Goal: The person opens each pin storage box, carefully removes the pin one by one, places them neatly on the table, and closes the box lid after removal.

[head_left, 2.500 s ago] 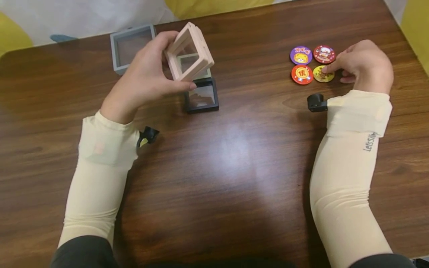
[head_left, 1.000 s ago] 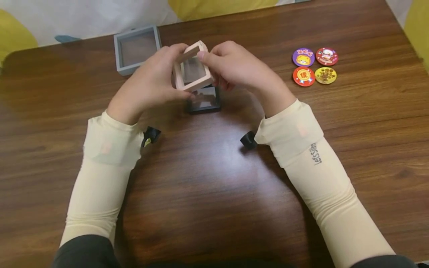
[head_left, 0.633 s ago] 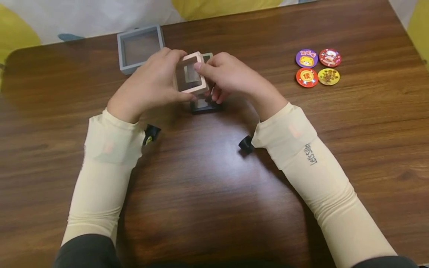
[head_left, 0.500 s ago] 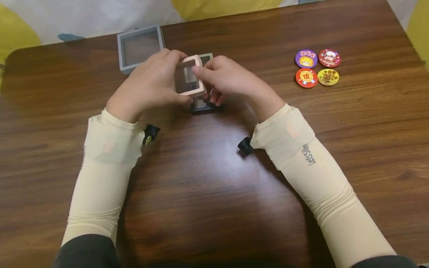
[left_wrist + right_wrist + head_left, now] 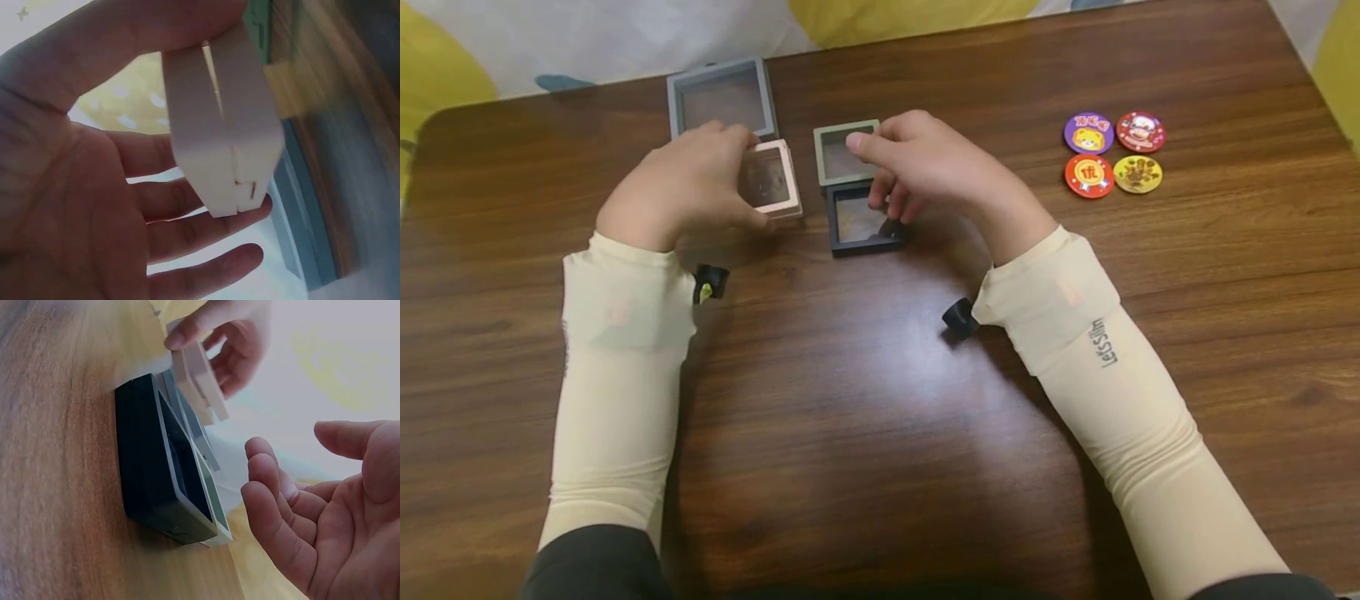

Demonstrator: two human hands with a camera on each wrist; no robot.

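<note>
My left hand (image 5: 681,183) grips a pale pink square display frame (image 5: 767,179) with a clear window, just in front of the large grey frame (image 5: 765,87). The left wrist view has the thumb on one edge of the pink frame (image 5: 228,125), whose two halves lie together with a thin slit between them. My right hand (image 5: 943,171) hovers over a sage green frame (image 5: 820,158) and a black frame (image 5: 865,247), fingers loosely bent and holding nothing. The right wrist view shows the palm (image 5: 350,531) apart from the black frame (image 5: 147,462).
Several round badges lie grouped at the right: purple (image 5: 1087,133), dark red (image 5: 1141,132), red (image 5: 1088,176) and yellow (image 5: 1138,174). The wooden table (image 5: 880,400) ends at the back against a patterned cloth (image 5: 625,42).
The right hand left the yellow badge and took hold of the pink frame, whose gaping halves came together. It has since let go; the left hand has carried the frame left.
</note>
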